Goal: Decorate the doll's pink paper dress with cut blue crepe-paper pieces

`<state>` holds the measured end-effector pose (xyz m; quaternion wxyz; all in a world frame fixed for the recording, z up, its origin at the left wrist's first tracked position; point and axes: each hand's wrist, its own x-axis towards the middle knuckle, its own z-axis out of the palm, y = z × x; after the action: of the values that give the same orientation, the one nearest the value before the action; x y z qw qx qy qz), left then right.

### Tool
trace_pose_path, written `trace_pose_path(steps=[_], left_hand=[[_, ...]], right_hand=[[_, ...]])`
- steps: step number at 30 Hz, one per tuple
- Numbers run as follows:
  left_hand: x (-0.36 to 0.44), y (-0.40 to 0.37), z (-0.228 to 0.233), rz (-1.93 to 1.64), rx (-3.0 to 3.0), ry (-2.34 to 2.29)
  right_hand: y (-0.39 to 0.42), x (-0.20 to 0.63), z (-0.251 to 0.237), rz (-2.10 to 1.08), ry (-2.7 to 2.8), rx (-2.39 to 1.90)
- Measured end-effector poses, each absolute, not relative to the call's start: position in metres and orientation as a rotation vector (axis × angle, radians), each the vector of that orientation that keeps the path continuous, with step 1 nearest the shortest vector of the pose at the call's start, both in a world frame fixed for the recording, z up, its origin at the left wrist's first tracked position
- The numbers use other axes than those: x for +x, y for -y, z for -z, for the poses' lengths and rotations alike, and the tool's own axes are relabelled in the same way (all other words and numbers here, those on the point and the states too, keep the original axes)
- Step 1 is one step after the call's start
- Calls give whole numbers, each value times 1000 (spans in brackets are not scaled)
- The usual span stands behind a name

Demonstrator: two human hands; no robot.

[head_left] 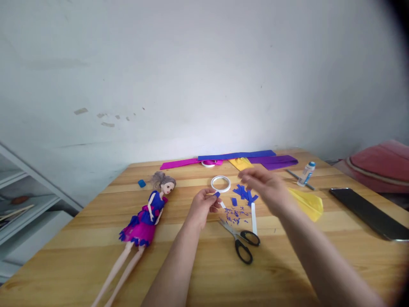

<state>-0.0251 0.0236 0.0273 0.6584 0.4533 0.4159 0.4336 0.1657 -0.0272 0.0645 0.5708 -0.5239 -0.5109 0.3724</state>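
Note:
My left hand (206, 204) is closed, its thumb and fingertips pinching a small blue paper piece (217, 194). To its right, my right hand (263, 185) hovers above a pile of blue paper strips (243, 194); motion blurs its fingers, so I cannot make out whether they hold anything. A single blue rectangle (234, 201) and many tiny blue scraps (234, 216) lie between the hands. Scissors with black handles (239, 241) rest slightly apart, nearer me. A white strip (254, 218) lies beside them, and a roll of white tape (220, 183) sits just beyond my left hand.
On the left lies a doll (150, 217) in a blue and magenta dress, near a small blue piece (141, 183). Folded blue paper (236, 155) and purple paper (273, 162) line the back. Rightward are a glue bottle (306, 174), yellow paper (308, 204) and a dark phone (367, 213).

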Motion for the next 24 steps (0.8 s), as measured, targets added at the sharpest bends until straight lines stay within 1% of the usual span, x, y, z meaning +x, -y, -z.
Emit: trace_pose_path(steps=[4,9,15,24], left_hand=[[-14,-16,-23,-871,1146,-894],[-10,-12,-23,-825,1254,-897],[-9,-12,-15,-818,1396,-845],[-7,-11,-16,-937,1430,-848]], right_hand=[[20,148,-39,-1016,1332,-1321],[23,135,-14,-1105,1280,-1221],[22,133,-12,-1175,1104,-1135],[20,132,-11,-1125,1042,-1136]])
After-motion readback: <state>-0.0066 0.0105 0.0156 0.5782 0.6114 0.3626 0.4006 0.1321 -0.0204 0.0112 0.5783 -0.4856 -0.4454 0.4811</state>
